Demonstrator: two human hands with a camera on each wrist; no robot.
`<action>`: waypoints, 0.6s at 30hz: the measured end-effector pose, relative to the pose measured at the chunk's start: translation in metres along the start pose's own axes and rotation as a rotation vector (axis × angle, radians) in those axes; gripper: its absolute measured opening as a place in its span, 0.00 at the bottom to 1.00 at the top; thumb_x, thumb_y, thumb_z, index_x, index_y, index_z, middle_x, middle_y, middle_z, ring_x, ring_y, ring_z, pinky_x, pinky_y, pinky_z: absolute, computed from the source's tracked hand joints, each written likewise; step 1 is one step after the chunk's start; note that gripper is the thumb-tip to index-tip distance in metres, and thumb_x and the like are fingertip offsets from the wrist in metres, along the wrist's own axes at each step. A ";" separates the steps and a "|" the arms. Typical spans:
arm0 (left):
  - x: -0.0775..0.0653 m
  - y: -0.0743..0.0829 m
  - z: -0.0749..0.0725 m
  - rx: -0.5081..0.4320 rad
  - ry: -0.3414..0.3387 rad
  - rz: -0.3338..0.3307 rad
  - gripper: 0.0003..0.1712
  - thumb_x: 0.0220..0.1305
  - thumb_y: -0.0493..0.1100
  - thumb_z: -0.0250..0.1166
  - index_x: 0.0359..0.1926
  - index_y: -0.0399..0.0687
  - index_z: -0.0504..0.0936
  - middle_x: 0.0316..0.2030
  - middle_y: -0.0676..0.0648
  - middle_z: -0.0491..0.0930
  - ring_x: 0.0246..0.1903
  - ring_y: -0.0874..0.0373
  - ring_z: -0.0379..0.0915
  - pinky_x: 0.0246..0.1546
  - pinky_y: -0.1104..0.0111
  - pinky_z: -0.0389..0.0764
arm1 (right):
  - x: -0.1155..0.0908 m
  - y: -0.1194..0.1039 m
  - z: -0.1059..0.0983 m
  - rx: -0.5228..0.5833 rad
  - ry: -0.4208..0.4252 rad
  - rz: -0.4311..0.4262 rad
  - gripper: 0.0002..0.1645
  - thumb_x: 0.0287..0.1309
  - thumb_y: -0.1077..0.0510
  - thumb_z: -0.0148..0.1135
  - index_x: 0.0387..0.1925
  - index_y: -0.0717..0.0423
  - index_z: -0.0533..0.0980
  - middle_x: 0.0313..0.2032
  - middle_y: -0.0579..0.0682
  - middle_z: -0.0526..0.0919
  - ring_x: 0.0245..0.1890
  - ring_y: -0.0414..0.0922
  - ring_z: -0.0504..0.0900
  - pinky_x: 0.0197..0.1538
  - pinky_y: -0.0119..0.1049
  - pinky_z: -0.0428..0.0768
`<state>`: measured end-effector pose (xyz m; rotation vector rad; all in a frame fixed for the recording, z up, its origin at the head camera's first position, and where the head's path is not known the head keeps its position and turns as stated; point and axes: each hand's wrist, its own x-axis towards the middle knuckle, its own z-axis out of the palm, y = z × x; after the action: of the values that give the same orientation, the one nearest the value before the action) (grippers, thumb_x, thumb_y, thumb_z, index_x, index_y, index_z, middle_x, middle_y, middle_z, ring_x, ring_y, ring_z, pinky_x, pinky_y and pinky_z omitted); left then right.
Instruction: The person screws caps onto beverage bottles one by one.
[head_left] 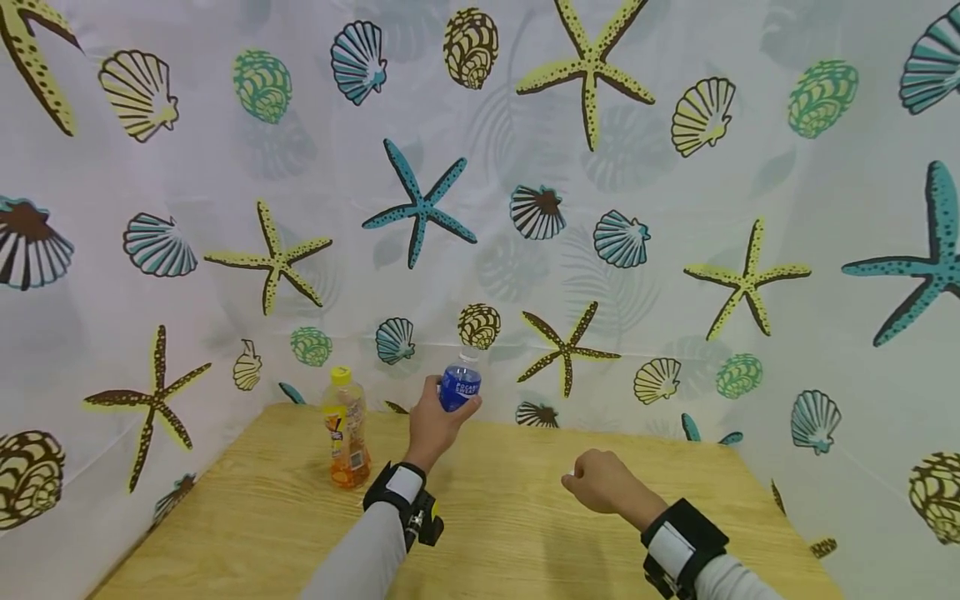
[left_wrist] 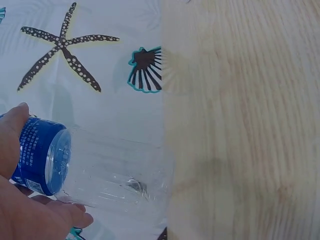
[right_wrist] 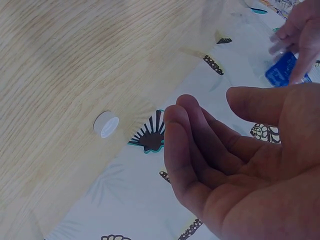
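In the head view my left hand [head_left: 437, 421] grips a clear bottle [head_left: 459, 383] with a blue label, its white top upward. The left wrist view shows my thumb and fingers around the blue label [left_wrist: 37, 155], with a clear plastic body [left_wrist: 117, 170] below it. My right hand [head_left: 603, 482] is held over the wooden table, its fingers loosely bent and the thumb apart. The right wrist view shows nothing in that palm. A white bottle cap [right_wrist: 106, 124] appears beyond its fingertips; whether it rests on the table I cannot tell.
A yellow-capped bottle of orange drink [head_left: 348, 433] stands on the wooden table [head_left: 510, 517], left of my left hand. A white curtain [head_left: 465, 275] printed with starfish and shells closes off the back and both sides.
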<state>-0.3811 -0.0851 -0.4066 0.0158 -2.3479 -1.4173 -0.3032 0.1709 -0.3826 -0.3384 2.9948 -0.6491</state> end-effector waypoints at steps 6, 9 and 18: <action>-0.011 0.025 -0.010 0.022 -0.037 0.070 0.44 0.55 0.56 0.77 0.63 0.38 0.68 0.54 0.33 0.82 0.51 0.39 0.82 0.50 0.48 0.84 | -0.002 0.002 -0.003 -0.003 0.002 -0.001 0.29 0.68 0.57 0.60 0.11 0.49 0.64 0.11 0.42 0.56 0.13 0.38 0.52 0.24 0.31 0.55; -0.018 0.030 -0.016 0.044 -0.068 0.082 0.43 0.52 0.54 0.79 0.61 0.37 0.69 0.52 0.34 0.82 0.49 0.41 0.83 0.48 0.50 0.85 | -0.001 0.002 -0.004 -0.009 0.005 0.001 0.29 0.69 0.57 0.61 0.11 0.49 0.64 0.11 0.42 0.57 0.13 0.38 0.53 0.23 0.31 0.56; -0.040 0.032 -0.025 0.036 -0.259 0.064 0.46 0.46 0.48 0.83 0.63 0.34 0.73 0.51 0.35 0.83 0.48 0.42 0.83 0.46 0.51 0.85 | -0.003 0.006 -0.008 -0.035 0.047 -0.022 0.29 0.69 0.57 0.60 0.11 0.49 0.63 0.11 0.41 0.56 0.13 0.38 0.52 0.23 0.31 0.55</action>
<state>-0.3303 -0.0825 -0.3825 -0.2447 -2.5555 -1.4194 -0.3027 0.1801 -0.3776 -0.3634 3.0548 -0.6161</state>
